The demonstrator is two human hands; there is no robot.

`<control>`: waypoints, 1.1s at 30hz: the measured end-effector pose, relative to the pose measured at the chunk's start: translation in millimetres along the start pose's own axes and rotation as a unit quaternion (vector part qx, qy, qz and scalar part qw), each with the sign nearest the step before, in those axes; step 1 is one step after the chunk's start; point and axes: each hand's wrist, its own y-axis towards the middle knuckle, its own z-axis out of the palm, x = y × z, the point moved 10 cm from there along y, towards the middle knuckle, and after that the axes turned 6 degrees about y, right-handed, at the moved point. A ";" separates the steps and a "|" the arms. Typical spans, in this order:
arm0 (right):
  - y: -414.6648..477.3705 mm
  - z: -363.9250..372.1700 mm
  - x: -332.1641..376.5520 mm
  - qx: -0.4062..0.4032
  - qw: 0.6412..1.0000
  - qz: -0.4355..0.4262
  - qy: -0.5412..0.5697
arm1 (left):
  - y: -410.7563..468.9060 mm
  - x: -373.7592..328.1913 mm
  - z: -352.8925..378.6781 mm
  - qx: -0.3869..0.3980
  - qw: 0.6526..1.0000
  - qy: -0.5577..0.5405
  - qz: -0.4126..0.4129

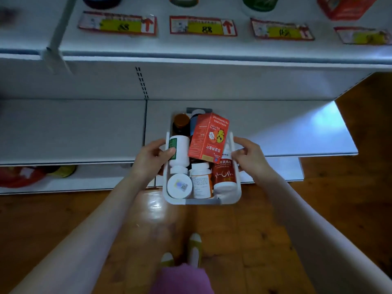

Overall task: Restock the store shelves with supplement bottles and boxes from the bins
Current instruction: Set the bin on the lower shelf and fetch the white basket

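This is a shop, by the look of it one selling health supplements. White metal display shelving (275, 85) fills the view, and its back panel carries a slotted upright strip (141, 82). Along the front of the upper shelf (191, 46) runs a row of red-bordered price tags (203, 26), each with a yellow field; two read 88 beside a red arrow. Stock stands behind the tags, including a green bottle (260, 3) and a red carton (345, 7). More red packs (19, 177) lie on the lowest shelf. A white bin (237, 194) crammed with pill bottles and an orange-red supplement box (209, 137) is at the front of the middle shelf (275, 128). The floor (318, 209) is polished wood.
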 end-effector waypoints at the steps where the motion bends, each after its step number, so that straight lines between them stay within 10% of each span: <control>1: 13.0 -0.5 -4.2 -0.004 1.000 0.005 0.000 | 12.3 4.0 6.1 0.003 1.000 -0.003 0.001; 33: 234.8 27.3 -8.9 -0.013 0.997 -0.073 -0.001 | 213.3 46.5 43.8 -0.038 0.998 -0.003 0.046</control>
